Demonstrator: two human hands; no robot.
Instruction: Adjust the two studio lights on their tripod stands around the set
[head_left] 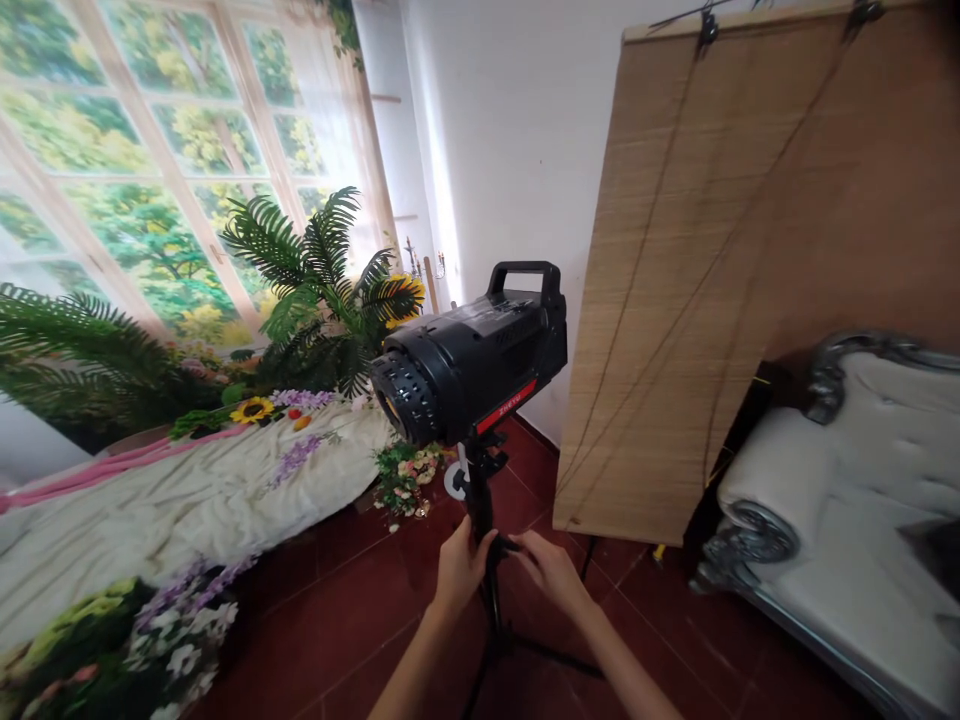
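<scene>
A black studio light (480, 350) with a top handle and a red label is mounted on a black light stand (481, 505), its front facing left. My left hand (460, 565) is closed around the stand's pole below the light. At the right of the pole, the fingers of my right hand (551, 572) are closed on a dark knob (501, 546) of the stand. A small white disc (455, 480) sits by the joint under the lamp. The stand's legs spread over the floor, partly hidden by my arms.
On the left, a cloth-draped platform (322, 480) carries flowers and a sunflower (253, 410), with palm leaves (322, 270) behind. A bamboo blind (660, 300) hangs at the right, beside a white tufted sofa (885, 500). Dark red tiles (360, 620) cover the floor.
</scene>
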